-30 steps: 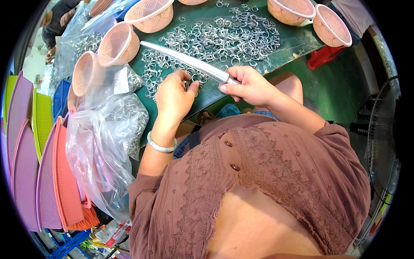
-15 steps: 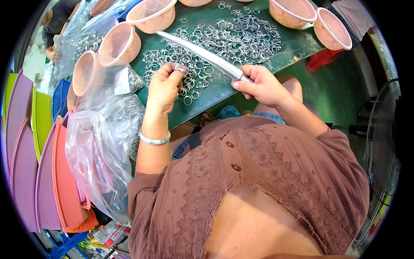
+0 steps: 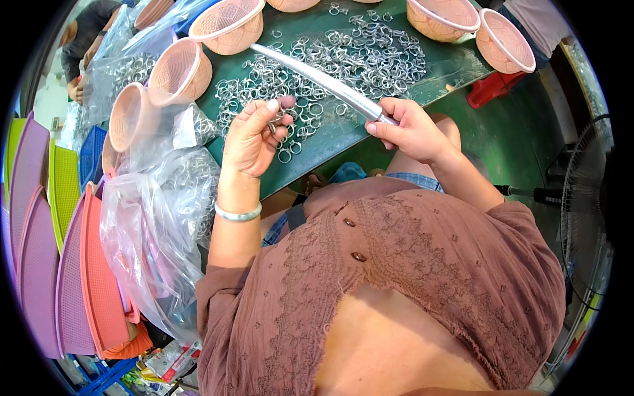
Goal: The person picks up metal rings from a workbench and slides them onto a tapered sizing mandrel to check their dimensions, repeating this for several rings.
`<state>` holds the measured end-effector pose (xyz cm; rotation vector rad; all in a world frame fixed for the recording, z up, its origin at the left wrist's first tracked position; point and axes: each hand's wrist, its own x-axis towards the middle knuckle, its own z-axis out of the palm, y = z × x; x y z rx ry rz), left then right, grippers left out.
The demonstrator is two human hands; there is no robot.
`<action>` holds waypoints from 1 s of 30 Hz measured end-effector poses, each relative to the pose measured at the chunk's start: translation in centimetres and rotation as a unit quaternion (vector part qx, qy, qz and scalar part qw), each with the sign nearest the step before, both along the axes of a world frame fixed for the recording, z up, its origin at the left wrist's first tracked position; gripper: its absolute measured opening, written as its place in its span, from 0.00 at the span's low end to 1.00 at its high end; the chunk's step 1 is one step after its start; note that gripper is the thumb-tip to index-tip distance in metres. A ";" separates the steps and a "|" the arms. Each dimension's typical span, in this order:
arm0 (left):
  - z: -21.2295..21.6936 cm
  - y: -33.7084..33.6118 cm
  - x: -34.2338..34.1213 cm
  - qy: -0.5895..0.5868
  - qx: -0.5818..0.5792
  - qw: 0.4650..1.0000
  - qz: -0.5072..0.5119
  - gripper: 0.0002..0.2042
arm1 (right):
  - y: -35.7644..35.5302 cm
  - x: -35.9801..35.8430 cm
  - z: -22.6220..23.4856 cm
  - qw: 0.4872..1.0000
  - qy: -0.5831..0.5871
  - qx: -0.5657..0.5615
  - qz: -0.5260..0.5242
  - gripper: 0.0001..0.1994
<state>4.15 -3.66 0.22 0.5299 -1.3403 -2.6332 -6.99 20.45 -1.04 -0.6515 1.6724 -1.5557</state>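
My right hand (image 3: 411,130) is closed round the handle of a tapered metal ring mandrel (image 3: 317,79). Its narrow end points up and left over a loose heap of silver rings (image 3: 376,56) on the green table. At the heap's near left edge is my left hand (image 3: 254,142), palm partly turned up. Its fingers are curled, with the index finger stretched out and slightly blurred. A small silver ring (image 3: 272,127) shows among those fingers, partly hidden by them. The left hand and the mandrel are apart.
Pink mesh baskets (image 3: 228,30) line the table's far side and left end. Clear plastic bags (image 3: 155,231) of rings lie left, beside stacked coloured baskets (image 3: 63,284). A fan (image 3: 584,211) stands right, a red stool (image 3: 495,89) beyond the table. Another person's arm (image 3: 92,49) shows far left.
My left hand has turned its palm upward and loosened from a fingertip pinch on a ring. The mandrel and my right hand have shifted slightly to the right.
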 end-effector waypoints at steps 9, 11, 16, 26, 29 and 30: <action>-0.9 -1.0 -0.5 0.100 0.146 0.984 0.014 0.14 | 2.7 0.0 2.4 0.971 0.232 0.052 0.017 0.07; -0.8 -1.0 -0.6 0.113 0.128 0.985 0.031 0.15 | 3.1 0.2 2.5 0.957 0.284 0.052 0.027 0.07; -0.4 -0.1 -0.8 0.097 -0.010 0.992 0.083 0.14 | 3.1 0.5 2.5 0.937 0.343 0.062 0.025 0.07; 0.3 0.3 -0.3 0.125 -0.052 0.990 0.043 0.08 | 2.9 0.5 2.8 0.916 0.400 0.037 0.027 0.07; -0.9 1.5 -0.4 0.136 -0.040 0.990 -0.018 0.12 | 1.8 1.0 1.9 0.898 0.439 0.009 0.008 0.08; -1.2 2.2 -0.5 0.148 -0.040 0.987 -0.056 0.13 | 1.2 1.4 1.7 0.884 0.467 0.006 -0.011 0.09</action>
